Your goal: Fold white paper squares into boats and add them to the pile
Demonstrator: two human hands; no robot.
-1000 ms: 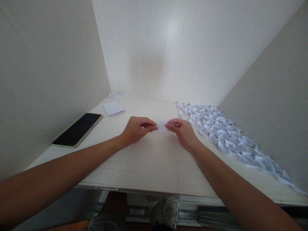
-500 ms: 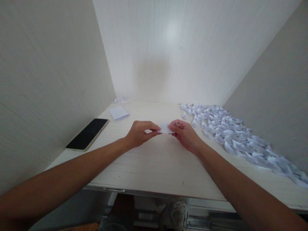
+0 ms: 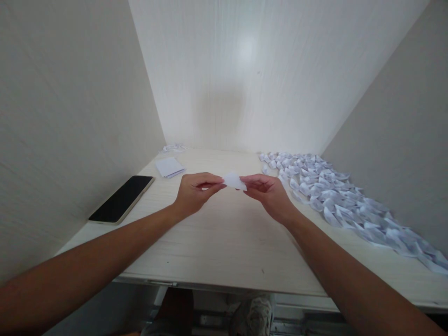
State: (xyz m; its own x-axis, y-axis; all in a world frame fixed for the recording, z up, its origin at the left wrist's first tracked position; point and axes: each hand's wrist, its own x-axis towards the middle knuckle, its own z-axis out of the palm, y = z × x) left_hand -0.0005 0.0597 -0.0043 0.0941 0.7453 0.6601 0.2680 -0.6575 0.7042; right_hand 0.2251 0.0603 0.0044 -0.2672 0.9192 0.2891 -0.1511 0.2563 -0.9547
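Note:
Between my two hands, above the middle of the table, is a small folded piece of white paper (image 3: 234,180). My left hand (image 3: 199,191) pinches its left end between thumb and fingers. On the opposite end, my right hand (image 3: 268,192) grips it the same way. The paper's upper edge rises to a low point, and its ends are partly covered by my fingertips. To the right of my right hand lies a long heap of small folded paper boats (image 3: 325,186).
A stack of white paper sheets (image 3: 169,167) lies at the back left, with white scraps (image 3: 174,148) behind it. A black-screened phone (image 3: 122,199) rests along the left side. Panels enclose the white table (image 3: 217,252) at the left, back and right.
The paper looked like a flat strip and now shows a pointed upper edge. My left hand has shifted slightly left, and the right fingers have changed their hold on the paper.

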